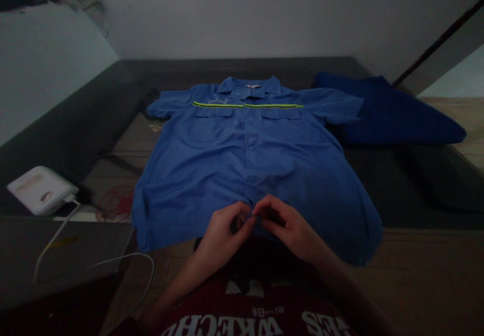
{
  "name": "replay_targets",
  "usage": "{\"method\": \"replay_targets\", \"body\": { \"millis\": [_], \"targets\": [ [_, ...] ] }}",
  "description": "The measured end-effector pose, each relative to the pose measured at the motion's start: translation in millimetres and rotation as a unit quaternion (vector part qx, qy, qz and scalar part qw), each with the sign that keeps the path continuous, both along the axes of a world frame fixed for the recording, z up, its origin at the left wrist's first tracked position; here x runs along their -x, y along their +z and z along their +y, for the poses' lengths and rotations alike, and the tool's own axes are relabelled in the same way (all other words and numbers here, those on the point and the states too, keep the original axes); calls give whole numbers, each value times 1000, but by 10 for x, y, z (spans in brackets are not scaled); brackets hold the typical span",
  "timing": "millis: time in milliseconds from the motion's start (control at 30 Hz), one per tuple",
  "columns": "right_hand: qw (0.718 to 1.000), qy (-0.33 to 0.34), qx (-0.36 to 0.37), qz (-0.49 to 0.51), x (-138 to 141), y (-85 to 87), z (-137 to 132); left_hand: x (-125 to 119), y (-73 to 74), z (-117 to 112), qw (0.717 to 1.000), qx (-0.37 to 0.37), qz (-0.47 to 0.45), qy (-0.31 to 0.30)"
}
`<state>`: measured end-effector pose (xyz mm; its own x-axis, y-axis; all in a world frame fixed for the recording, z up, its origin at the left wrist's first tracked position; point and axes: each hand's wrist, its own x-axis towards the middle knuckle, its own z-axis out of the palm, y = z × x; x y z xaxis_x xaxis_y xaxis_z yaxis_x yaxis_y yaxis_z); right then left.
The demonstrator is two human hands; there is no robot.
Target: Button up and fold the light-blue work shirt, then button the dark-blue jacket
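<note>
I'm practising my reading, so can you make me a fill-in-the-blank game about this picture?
1. The short-sleeved shirt is coloured ____.
2. The left hand and right hand meet near the shirt's ____ edge.
3. The shirt's collar is on the side ____ from the person.
4. The box with a cable plugged in is coloured ____.

Missing words: blue; bottom; away; white.

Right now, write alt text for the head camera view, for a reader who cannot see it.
A person's left hand and right hand, close together, pinch the lower front of a blue short-sleeved shirt spread on a dark table. A yellow-green stripe crosses its chest; darker blue cloth lies at right, a white box at left.
</note>
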<state>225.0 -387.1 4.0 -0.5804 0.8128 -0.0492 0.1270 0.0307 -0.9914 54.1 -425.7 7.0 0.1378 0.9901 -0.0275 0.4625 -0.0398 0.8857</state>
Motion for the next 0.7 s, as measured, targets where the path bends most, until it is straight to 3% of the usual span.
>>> {"method": "replay_targets", "body": {
  "millis": [167, 300, 433, 567, 633, 700],
  "targets": [
    [996, -69, -33, -36, -35, 25, 7, 68, 4, -31, 998, -16, 53, -35],
    [990, -108, -63, -72, -218, 93, -13, 249, 40, -85, 995, -10, 81, -51],
    [959, -188, -136, -162, -590, 180, 126, 616, 131, -24, 984, -40, 170, 36],
    [897, -228, -233, -298, -1076, 229, 540, 1198, 187, 265, 927, -92, 311, 189],
    [828, -269, -281, -403, -1289, 222, 781, 1510, 165, 447, 880, -95, 402, 234],
    [771, -271, -259, -515, -1429, 195, 981, 1769, 115, 608, 852, -67, 463, 235]
  ]
}}
